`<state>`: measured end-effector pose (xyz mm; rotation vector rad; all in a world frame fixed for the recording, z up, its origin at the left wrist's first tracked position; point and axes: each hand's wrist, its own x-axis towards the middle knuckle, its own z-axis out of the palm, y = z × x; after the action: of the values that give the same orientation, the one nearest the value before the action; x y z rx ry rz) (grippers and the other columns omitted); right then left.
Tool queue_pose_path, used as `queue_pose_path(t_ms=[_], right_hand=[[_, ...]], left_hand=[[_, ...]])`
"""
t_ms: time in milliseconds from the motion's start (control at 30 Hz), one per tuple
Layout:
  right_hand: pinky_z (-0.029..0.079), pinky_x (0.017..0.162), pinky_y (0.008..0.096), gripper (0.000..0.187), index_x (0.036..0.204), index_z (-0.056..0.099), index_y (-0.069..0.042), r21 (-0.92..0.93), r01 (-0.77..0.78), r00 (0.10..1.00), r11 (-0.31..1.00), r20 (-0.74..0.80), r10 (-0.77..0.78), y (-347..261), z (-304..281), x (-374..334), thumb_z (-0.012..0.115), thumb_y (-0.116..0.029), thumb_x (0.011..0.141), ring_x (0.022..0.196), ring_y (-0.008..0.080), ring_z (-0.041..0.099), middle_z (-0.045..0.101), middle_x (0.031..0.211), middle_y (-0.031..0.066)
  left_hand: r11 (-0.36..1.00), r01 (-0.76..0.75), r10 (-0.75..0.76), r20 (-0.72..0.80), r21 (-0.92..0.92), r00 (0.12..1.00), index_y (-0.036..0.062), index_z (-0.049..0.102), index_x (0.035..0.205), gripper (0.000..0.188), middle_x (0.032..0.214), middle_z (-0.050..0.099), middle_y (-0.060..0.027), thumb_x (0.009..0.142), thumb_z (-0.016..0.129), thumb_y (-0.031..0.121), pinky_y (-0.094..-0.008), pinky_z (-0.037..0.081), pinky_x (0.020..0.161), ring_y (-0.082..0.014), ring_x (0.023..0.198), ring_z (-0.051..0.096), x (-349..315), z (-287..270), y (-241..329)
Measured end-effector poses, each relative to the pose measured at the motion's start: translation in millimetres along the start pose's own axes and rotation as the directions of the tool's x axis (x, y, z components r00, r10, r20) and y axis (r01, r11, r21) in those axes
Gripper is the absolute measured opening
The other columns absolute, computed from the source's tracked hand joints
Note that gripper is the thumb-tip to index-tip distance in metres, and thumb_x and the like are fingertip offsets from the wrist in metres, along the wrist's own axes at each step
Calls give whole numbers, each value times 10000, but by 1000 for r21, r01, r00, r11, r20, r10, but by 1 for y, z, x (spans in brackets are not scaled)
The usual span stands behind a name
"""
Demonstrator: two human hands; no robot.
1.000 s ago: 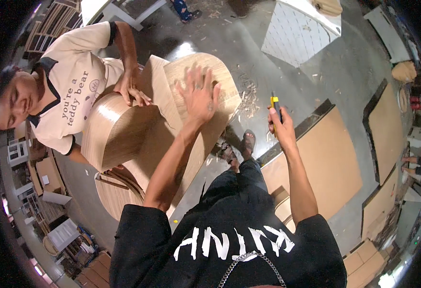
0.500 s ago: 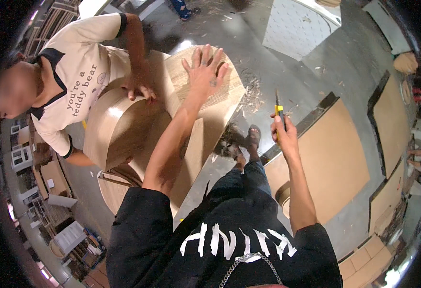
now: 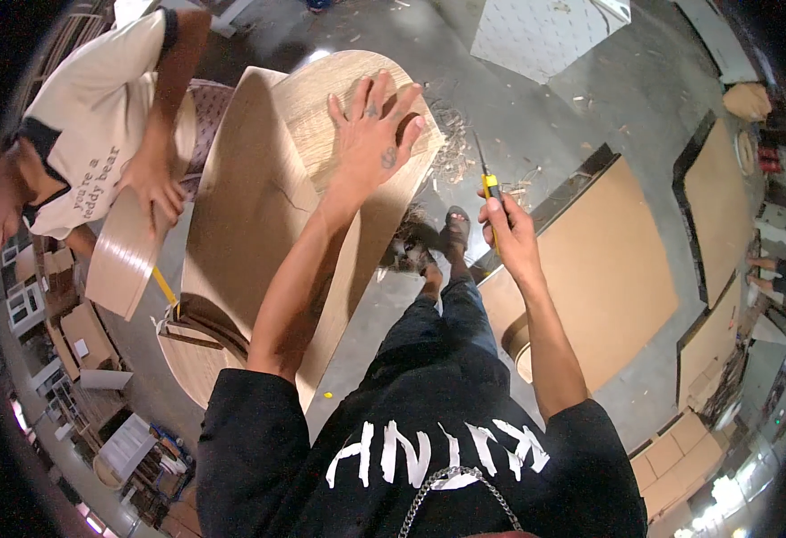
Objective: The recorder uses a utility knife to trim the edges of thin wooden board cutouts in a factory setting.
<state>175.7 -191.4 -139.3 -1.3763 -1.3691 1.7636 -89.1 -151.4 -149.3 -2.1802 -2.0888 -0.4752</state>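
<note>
My left hand (image 3: 375,134) lies flat with fingers spread on a light wood-grain panel (image 3: 299,94) with a rounded end. That panel belongs to a larger wood-grain furniture piece (image 3: 236,197) with tall side walls. My right hand (image 3: 511,231) grips a yellow-and-black utility knife (image 3: 490,186), its blade out and pointing away from me, held in the air to the right of the piece. On the left, a co-worker's hand (image 3: 154,184) holds a curved wood-grain panel (image 3: 125,255) beside the furniture piece.
Wood shavings (image 3: 447,134) litter the grey floor past the panel's edge. Large brown boards (image 3: 603,278) lie to the right. A white box-like piece (image 3: 545,36) stands at the far side. A thin yellow strip (image 3: 165,285) shows beside the curved panel.
The co-worker has moved the curved panel left, away from the furniture piece, uncovering its inside. My left hand stays flat on the panel; the knife remains in my right hand, slightly shifted in view.
</note>
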Motion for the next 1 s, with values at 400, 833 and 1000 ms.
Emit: queue_pose_path(t_ms=[400,833,1000], right_hand=[[544,717,407,437,1253,601,-88,-786,326,874,524,40,-485,-32,12,25,744,-214,859,849,336,664,650,1022,118],[569,846,361,384,1199,675,-26,-826,317,875,465,66,-479,-31,5,25,784,-146,851,976,292,710,696,1123,163],[571,847,360,379,1219,670,-22,-823,340,884,454,115,-453,-33,1,25,764,-125,866,974,288,711,697,1128,167]], left_hand=[[909,413,-415,16,59,910,130,422,1509,581,1583,305,-238,1033,391,463,-757,85,1103,-444,1476,244,-30,-3,-3],[915,403,-400,-74,35,914,139,478,1480,607,1538,388,-251,1019,389,524,-744,86,1105,-458,1461,280,-28,8,-6],[911,408,-402,-87,65,911,193,457,1497,588,1560,381,-199,1017,414,529,-658,76,1163,-392,1473,296,-29,8,-8]])
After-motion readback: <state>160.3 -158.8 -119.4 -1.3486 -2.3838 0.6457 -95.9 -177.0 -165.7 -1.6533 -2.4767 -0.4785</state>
